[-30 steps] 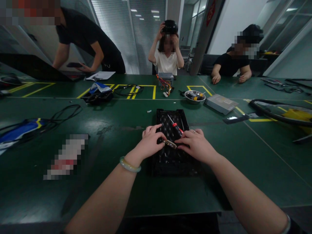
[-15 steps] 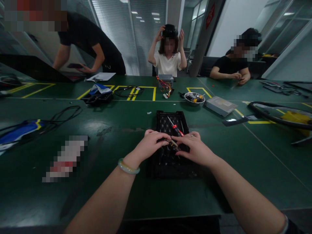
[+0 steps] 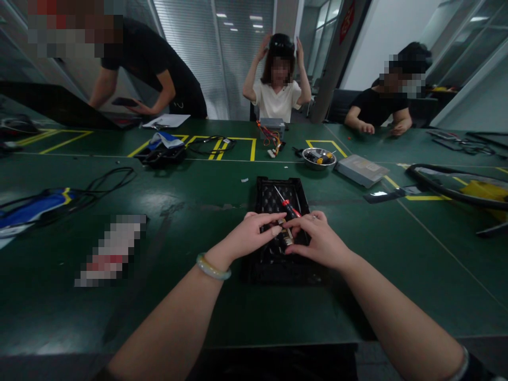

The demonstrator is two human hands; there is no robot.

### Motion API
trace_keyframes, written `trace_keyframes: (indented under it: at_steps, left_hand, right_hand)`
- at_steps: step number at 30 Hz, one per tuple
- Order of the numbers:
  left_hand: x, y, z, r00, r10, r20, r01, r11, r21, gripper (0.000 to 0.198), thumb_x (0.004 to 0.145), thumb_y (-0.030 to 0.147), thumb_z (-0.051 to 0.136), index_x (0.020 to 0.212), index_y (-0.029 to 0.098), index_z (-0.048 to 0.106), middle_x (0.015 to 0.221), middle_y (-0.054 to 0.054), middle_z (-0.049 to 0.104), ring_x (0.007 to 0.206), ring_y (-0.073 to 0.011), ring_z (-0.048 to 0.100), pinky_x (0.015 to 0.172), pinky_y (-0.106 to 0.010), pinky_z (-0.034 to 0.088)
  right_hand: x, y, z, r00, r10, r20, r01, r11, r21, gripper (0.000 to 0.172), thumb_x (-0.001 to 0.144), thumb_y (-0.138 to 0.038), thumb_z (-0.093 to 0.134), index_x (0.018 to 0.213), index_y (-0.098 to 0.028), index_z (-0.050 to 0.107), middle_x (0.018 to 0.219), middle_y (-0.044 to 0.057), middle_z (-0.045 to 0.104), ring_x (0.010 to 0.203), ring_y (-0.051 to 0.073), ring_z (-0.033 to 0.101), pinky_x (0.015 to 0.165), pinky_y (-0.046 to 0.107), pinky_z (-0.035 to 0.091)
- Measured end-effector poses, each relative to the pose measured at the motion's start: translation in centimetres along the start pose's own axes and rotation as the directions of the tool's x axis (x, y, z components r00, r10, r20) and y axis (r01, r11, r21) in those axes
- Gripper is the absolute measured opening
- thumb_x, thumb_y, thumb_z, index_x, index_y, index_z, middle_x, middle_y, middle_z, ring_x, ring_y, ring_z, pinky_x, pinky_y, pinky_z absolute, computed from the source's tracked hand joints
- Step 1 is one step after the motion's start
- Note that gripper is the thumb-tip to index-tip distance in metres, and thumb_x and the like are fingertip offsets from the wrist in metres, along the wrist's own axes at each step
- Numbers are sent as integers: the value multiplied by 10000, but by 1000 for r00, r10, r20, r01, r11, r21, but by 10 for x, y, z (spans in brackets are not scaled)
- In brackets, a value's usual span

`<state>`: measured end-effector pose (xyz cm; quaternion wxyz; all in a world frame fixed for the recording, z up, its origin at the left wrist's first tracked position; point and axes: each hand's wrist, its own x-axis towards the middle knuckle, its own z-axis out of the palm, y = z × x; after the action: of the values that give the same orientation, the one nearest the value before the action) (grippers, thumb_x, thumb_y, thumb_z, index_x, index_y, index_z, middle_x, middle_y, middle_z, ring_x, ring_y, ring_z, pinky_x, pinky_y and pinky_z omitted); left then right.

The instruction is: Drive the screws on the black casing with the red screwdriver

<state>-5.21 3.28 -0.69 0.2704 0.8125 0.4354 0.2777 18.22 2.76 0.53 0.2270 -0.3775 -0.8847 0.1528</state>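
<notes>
Over a black plastic tray [image 3: 262, 185], both of my hands are closed on one small part with shiny metal pieces [image 3: 286, 234], whose exact kind I cannot make out. My left hand [image 3: 256, 233] grips its left side with thumb and fingers; a jade-like bangle circles that wrist. From the other side, my right hand [image 3: 315, 233] pinches the part between thumb and fingertips. A red and black screwdriver [image 3: 291, 208] lies slanted in the tray just beyond my fingers, its shaft pointing away to the left. My hands hide some of the tray's bumpy floor.
A metal bowl of small parts [image 3: 318, 159] and a flat grey metal box [image 3: 362, 171] stand beyond the tray to the right. A power supply with coloured wires [image 3: 272, 127] sits at the back. A blurred-out flat item [image 3: 113, 248] lies left. Three people are across the table.
The small part has turned in my fingers and shows more of its metal face. My view has shifted slightly. The right-hand co-worker's hands have moved apart.
</notes>
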Motion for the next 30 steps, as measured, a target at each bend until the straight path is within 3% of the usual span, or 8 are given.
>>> trace_keyframes:
  at_steps: [6, 10, 14, 18, 20, 23, 26, 30]
  left_hand:
    - [1, 3, 4, 995, -68, 76, 89, 943, -321, 413, 950, 403, 537, 1337, 275, 604, 1261, -34, 676, 1122, -221, 615, 994, -377, 465]
    - [0, 4, 7, 985, -102, 136, 161, 815, -556, 596, 934, 341, 559, 1500, 265, 388, 1077, -42, 714, 973, -180, 664, 881, -331, 523]
    - [-2, 4, 10, 979, -80, 188, 174, 809, -562, 770, 897, 281, 615, 1561, 290, 224, 1003, -19, 726, 937, -171, 668, 906, -342, 511]
    - [-2, 4, 11, 981, -64, 185, 152, 847, -510, 769, 899, 320, 617, 1560, 285, 225, 956, 0, 728, 887, -160, 663, 874, -323, 516]
    - [0, 3, 10, 989, -74, 129, 127, 873, -470, 691, 920, 370, 585, 1539, 262, 298, 954, -10, 729, 876, -161, 663, 860, -316, 518]
    - [4, -3, 8, 988, -139, -73, 101, 918, -384, 499, 975, 415, 480, 1437, 229, 473, 986, -39, 735, 890, -166, 663, 874, -319, 508]
    - [9, -13, 8, 935, -222, -276, 124, 935, -332, 415, 1007, 430, 403, 1315, 208, 570, 991, -50, 729, 913, -168, 661, 866, -307, 501]
    - [14, -26, 12, 893, -282, -351, 184, 940, -288, 361, 1009, 405, 405, 1234, 201, 599, 938, -35, 716, 904, -167, 663, 848, -300, 494]
  right_hand:
    - [0, -4, 1, 999, -40, 23, 39, 998, 47, 519, 781, -434, 768, 1218, -272, 540, 971, 6, 748, 1050, 214, 632, 1026, 415, 280]
    - [-2, -2, -2, 999, -47, 1, 47, 999, -17, 467, 881, -376, 670, 1318, -290, 529, 987, 13, 740, 1034, 196, 628, 1004, 399, 300]
    - [-3, 0, -4, 993, -115, 4, 114, 983, -146, 386, 909, -428, 625, 1282, -330, 610, 1012, 19, 707, 972, 189, 613, 928, 377, 318]
    - [-3, -3, -5, 993, -118, 7, 118, 976, -181, 275, 882, -440, 657, 1112, -291, 689, 1015, 24, 698, 952, 198, 605, 882, 373, 330]
    - [-2, -5, -4, 998, -61, 4, 61, 983, -173, 244, 855, -411, 698, 1051, -268, 688, 1031, 29, 705, 966, 213, 608, 857, 370, 351]
    - [-1, -7, -2, 999, 40, 28, -37, 994, -101, 244, 807, -367, 755, 1018, -268, 682, 1025, 19, 719, 980, 222, 623, 857, 373, 391]
    - [-1, -11, 1, 991, 97, 89, -100, 995, 29, 249, 774, -354, 783, 989, -267, 693, 988, 4, 726, 948, 202, 643, 877, 363, 433]
    - [-6, -24, 1, 963, 179, 199, -215, 961, 175, 223, 791, -367, 754, 974, -258, 690, 911, -12, 707, 810, 145, 638, 741, 283, 476]
